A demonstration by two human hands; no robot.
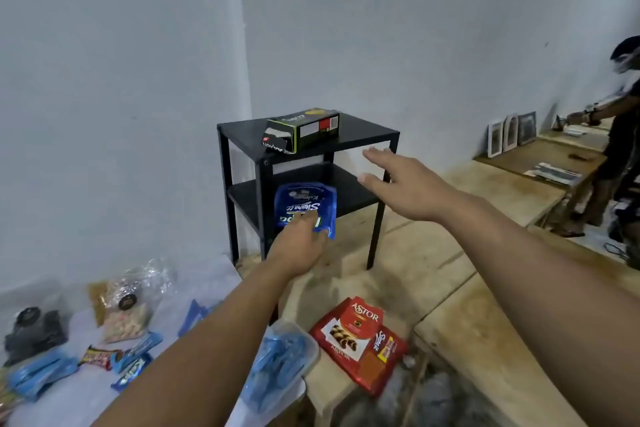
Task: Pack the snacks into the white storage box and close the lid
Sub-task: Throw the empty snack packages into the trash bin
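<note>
My left hand (298, 246) grips a blue snack pouch (304, 204) in front of the lower shelf of a small black table (367, 135). My right hand (398, 184) is stretched out to the right of the pouch, fingers apart, holding nothing. A dark green snack box (311, 130) lies on the black table's top. A red Astor wafer pack (360, 340) lies on the wooden platform below. A clear plastic container (284, 360) with blue packets inside sits under my left forearm. Several small snack packets (114, 357) and a clear bag of snacks (128, 308) lie on the white sheet at left.
Walls close in behind and left of the black table. Wooden platforms (502, 322) run to the right. Another person (620, 149) stands at the far right near picture frames (512, 132). A dark object (34, 329) lies at the far left.
</note>
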